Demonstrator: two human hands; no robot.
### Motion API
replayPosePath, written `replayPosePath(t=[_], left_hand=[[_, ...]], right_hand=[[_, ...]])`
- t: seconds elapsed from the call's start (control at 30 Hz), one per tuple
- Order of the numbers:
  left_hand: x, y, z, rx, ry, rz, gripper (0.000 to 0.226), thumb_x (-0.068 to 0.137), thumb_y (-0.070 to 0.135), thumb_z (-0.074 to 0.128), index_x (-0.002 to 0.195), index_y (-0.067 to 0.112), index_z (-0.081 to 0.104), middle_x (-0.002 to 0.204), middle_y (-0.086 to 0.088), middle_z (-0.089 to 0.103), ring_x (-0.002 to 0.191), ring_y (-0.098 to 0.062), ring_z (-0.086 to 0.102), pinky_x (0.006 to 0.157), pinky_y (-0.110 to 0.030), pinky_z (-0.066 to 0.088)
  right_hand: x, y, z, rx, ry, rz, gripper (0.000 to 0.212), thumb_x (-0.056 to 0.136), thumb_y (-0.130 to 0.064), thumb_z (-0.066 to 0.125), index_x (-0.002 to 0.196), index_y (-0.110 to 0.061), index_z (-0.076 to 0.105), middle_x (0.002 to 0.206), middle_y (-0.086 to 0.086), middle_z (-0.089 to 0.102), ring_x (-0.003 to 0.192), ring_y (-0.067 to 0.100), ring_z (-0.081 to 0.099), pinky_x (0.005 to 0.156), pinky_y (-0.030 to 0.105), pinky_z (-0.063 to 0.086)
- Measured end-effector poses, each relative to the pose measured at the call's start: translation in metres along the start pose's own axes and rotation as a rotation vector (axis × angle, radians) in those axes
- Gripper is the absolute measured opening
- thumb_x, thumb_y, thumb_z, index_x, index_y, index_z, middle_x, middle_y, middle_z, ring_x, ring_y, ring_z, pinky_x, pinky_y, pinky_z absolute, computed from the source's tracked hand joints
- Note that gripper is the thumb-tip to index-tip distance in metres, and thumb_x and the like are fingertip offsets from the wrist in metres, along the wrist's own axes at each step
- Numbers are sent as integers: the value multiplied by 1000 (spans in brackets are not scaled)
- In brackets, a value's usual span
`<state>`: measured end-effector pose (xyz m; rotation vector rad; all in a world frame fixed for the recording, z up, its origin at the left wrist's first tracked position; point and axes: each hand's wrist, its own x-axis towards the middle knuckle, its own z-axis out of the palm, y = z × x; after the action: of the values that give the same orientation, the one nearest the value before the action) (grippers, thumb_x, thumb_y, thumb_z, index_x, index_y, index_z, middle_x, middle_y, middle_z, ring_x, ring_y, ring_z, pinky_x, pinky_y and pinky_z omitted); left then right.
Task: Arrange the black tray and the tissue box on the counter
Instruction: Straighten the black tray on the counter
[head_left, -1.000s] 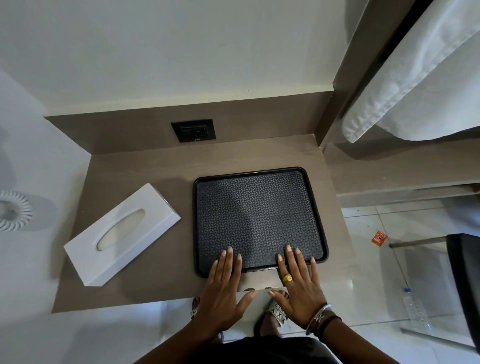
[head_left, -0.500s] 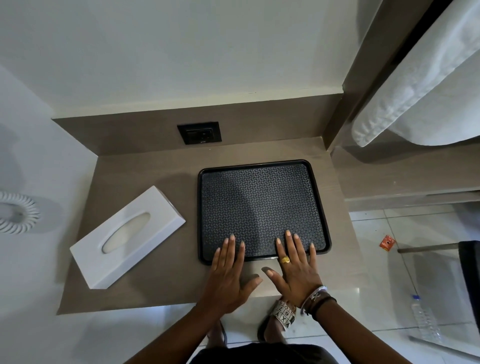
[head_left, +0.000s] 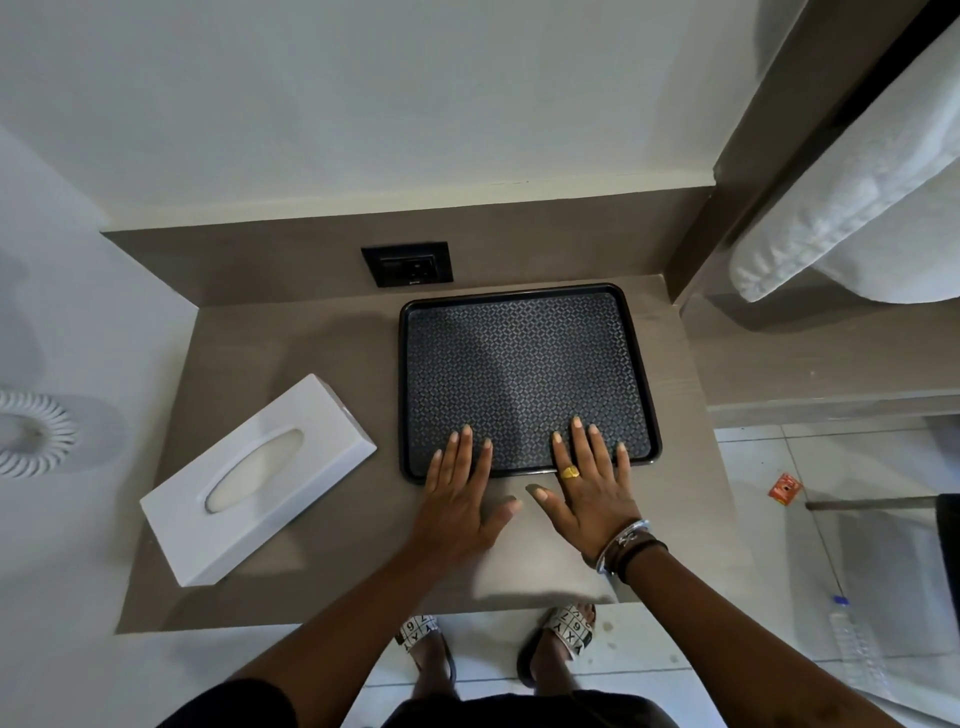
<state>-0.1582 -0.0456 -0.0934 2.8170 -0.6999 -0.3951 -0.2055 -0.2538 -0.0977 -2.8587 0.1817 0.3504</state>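
Flat and open, left hand and right hand press the stiff, light-looking black tray at its near rim, by the tabletop back edge.

Black tray lies flat right of angled white tissue box.

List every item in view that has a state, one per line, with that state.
black tray: flat on the counter, empty, far edge near the back panel.
tissue box: flat on the counter, angled, left of the tray, not touching it.
left hand: open, flat, fingertips on the tray's near edge.
right hand: open, flat, fingertips on the tray's near edge.
wall socket: nothing plugged in.
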Motion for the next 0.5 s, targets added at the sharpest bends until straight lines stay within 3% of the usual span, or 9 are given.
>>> replayPosePath(t=[0.3,0.5], left_hand=[[25,-11,-7,14,-8,13,87,88,72,25,157,21,11,166,-10,-4,154,-25,-7,123,-41,-8],[24,-11,-9,27,2,35,87,89,71,29,157,16,15,166,-12,-1,154,-26,-3,126,-46,4]], right_hand=[[24,1,-7,8,14,-7,79,89,-72,17,154,-27,13,165,5,1,152,27,0,117,48,-10],[25,1,-11,13,26,-21,81,89,-72,18,155,-26,13,164,6,-3,152,27,-2,118,49,-7]])
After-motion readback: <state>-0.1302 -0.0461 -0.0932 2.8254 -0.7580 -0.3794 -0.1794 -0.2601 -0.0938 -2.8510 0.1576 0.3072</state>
